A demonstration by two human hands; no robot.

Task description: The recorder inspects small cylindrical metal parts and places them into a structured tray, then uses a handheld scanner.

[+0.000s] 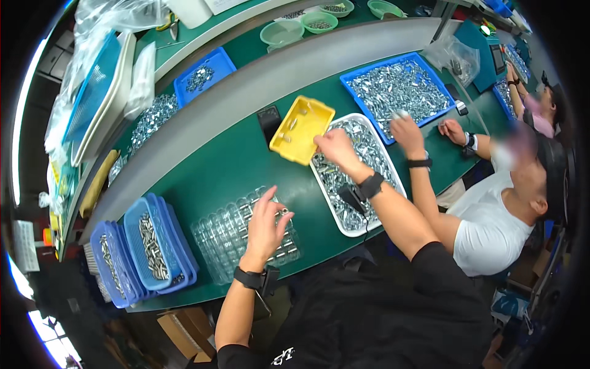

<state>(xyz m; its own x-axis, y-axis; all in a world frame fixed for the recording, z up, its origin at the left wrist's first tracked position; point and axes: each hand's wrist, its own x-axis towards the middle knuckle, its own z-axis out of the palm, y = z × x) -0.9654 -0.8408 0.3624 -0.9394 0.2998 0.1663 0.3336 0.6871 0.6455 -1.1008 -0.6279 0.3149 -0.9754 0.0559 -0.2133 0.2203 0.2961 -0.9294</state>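
Note:
My left hand (263, 229) is over a clear plastic tray (215, 240) with rows of rounded slots, some of them holding metal pins. A small shiny metal part (283, 212) shows by its thumb, seemingly held there, while the other fingers stretch forward. My right hand (338, 150) is closed at the right rim of a yellow plastic bin (301, 132). Its fingertips overlap the rim, and what they pinch is hidden. A few small metal parts lie in the bin. Below my right forearm is a white tray (338, 215) heaped with shiny metal parts.
Blue baskets (161, 246) of metal pins stand at left. A blue tray (369, 120) of metal parts lies far right, where a co-worker's hands (409, 135) work. A black flat object (268, 122) sits beside the bin. Green bowls (319, 23) stand beyond a grey divider (246, 89).

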